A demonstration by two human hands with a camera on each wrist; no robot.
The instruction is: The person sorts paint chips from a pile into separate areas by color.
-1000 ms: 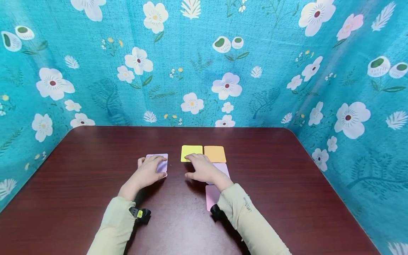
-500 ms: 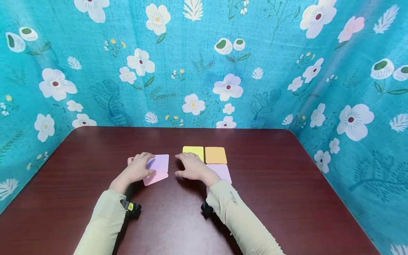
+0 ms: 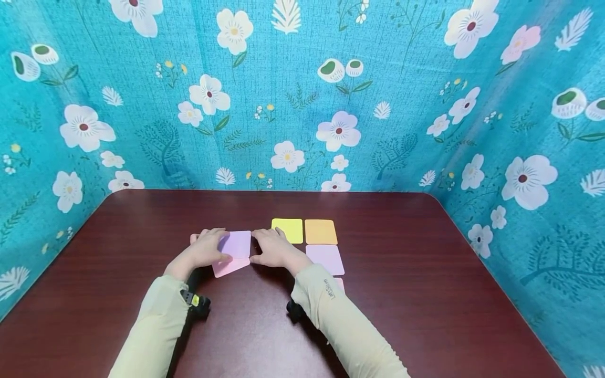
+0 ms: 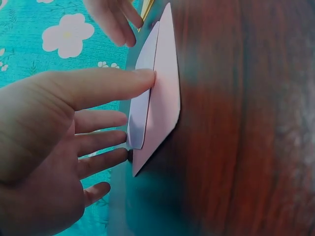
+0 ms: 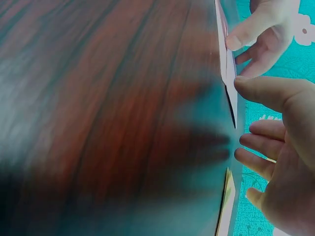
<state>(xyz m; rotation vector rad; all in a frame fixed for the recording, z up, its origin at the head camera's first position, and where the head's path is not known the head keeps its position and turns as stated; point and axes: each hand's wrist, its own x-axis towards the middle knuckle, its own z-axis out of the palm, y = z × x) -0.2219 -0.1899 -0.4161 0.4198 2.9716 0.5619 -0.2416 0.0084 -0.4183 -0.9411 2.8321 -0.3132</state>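
Observation:
A purple square card (image 3: 239, 243) lies over a pink card (image 3: 231, 267), whose near corner sticks out at an angle. My left hand (image 3: 200, 251) is at their left side, fingers fairly straight. In the left wrist view its thumb touches the edge of the purple card (image 4: 141, 115) above the pink card (image 4: 166, 88), the other fingers spread behind. From the right, my right hand (image 3: 275, 250) reaches in with loosely extended fingers. Its thumb tip is right at the cards' right corner in the right wrist view, and nothing is gripped in it.
Right of the hands, a yellow card (image 3: 294, 233) and an orange card (image 3: 321, 232) lie side by side. A lilac card (image 3: 327, 259) and a pink card (image 3: 340, 284) run below, the latter mostly under the right sleeve. A floral curtain (image 3: 264, 105) hangs behind the dark table (image 3: 416, 294).
My left hand has shifted left, and the pink card beneath the purple one has come into sight. My right hand has moved left from the yellow card to the purple card's right edge.

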